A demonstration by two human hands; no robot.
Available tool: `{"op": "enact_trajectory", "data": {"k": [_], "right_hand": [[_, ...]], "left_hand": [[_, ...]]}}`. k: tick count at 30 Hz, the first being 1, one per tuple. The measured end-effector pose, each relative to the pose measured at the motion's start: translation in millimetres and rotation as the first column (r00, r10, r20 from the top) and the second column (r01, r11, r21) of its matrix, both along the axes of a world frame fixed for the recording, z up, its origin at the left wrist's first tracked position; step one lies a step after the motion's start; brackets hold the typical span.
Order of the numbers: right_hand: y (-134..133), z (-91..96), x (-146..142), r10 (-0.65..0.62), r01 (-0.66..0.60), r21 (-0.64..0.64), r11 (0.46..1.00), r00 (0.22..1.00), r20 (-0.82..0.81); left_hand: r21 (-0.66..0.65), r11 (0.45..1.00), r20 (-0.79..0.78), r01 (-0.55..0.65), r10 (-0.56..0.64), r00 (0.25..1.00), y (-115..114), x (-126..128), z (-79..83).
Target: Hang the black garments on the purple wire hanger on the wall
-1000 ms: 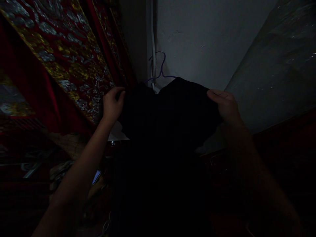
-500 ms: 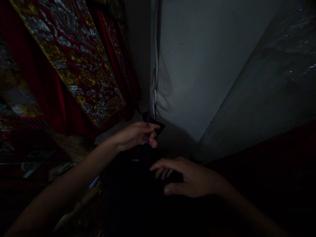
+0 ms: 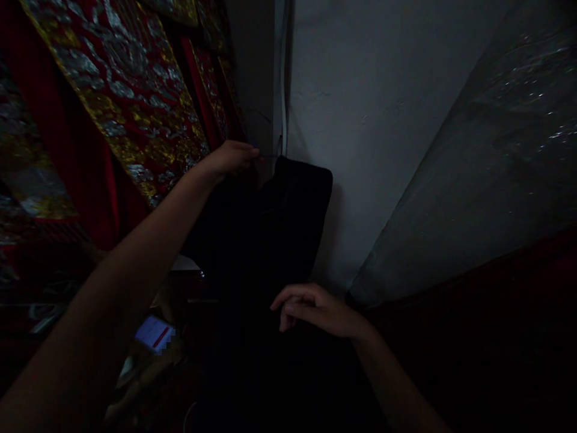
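A large piece of black cloth (image 3: 297, 204) spreads upright in front of me, its rounded upper corner against the grey wall; folds and seams are lost in the dark. At its upper left, my left hand (image 3: 234, 157) is closed in a pinch. From those fingertips a thin dark strand (image 3: 269, 156) runs to the cloth's top edge; I cannot tell what kind it is. Lower down, my right hand (image 3: 311, 307) is over the black cloth, fingers loosely bent and somewhat apart, nothing visible in them. Whether it touches the cloth is unclear.
Red cloth panels (image 3: 148, 108) with gold and silver embroidery hang at the left. A pale cable (image 3: 283, 72) runs down the wall's corner. Shiny clear sheeting (image 3: 505, 138) covers the right side. A lit phone screen (image 3: 154, 332) shows at lower left.
My left hand has moved up and left, and the black cloth now stands higher against the wall. My right hand has shifted slightly; its fingers are more curled. The lit screen has come into fuller view.
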State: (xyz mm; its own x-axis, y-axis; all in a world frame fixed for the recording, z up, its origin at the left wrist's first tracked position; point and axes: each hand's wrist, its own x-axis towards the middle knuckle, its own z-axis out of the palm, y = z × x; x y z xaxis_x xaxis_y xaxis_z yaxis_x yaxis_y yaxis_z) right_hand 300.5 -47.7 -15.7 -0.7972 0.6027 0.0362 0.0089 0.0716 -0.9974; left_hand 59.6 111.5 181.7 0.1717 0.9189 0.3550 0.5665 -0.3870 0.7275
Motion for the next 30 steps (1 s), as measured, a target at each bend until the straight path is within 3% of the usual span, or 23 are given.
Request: {"op": "enact_trajectory", "data": {"k": [3,5,9,11,13,17,21,23,26,28,30], "right_hand": [[8.0,-10.7,-9.0,-0.037,0.036,-0.037,0.999,0.998,-0.040],[17.3,-16.3,-14.6,-0.149,0.146,-0.046,0.988,0.986,-0.069],[41.7,-20.2,-24.6,-0.500,0.488,-0.110,0.866,0.851,-0.163],[50.0,-18.7,-27.6,-0.577,0.557,-0.149,0.817,0.796,-0.183],[51.8,-16.9,-28.6,-0.574,0.552,-0.161,0.818,0.799,-0.181],[43.6,-18.2,-26.5,-0.461,0.444,-0.143,0.885,0.879,-0.120],[51.0,-23.9,-26.7,-0.467,0.457,-0.130,0.880,0.883,-0.053],[65.8,-27.4,-29.0,-0.550,0.549,-0.079,0.832,0.835,0.010],[94.7,-35.8,-33.6,-0.703,0.696,0.105,0.711,0.697,0.141],[111.7,-45.0,-36.0,-0.773,0.743,0.214,0.634,0.595,0.220],[121.9,-57.5,-37.4,-0.797,0.764,0.244,0.597,0.533,0.284]], "left_hand": [[-0.125,0.992,0.004,0.024,-0.024,1.000,14.8,14.9,18.1],[-0.139,0.989,-0.025,0.043,-0.046,0.999,16.6,20.3,19.6],[-0.129,0.990,-0.054,0.059,-0.067,0.996,19.7,20.6,10.5],[-0.126,0.988,-0.021,0.085,-0.088,0.996,26.3,18.1,9.3],[-0.150,0.981,0.014,0.125,-0.125,0.992,34.6,15.7,12.8],[-0.225,0.958,-0.003,0.176,-0.181,0.983,42.5,18.7,19.4],[-0.191,0.955,-0.097,0.228,-0.250,0.964,31.8,32.8,5.0],[-0.178,0.948,-0.104,0.264,-0.284,0.953,23.6,36.6,-6.2],[-0.164,0.940,-0.074,0.299,-0.314,0.947,14.4,35.3,-18.1],[-0.130,0.943,-0.088,0.306,-0.318,0.944,12.3,33.1,-22.4],[-0.068,0.954,-0.154,0.293,-0.300,0.942,13.2,32.2,-27.1]]}}
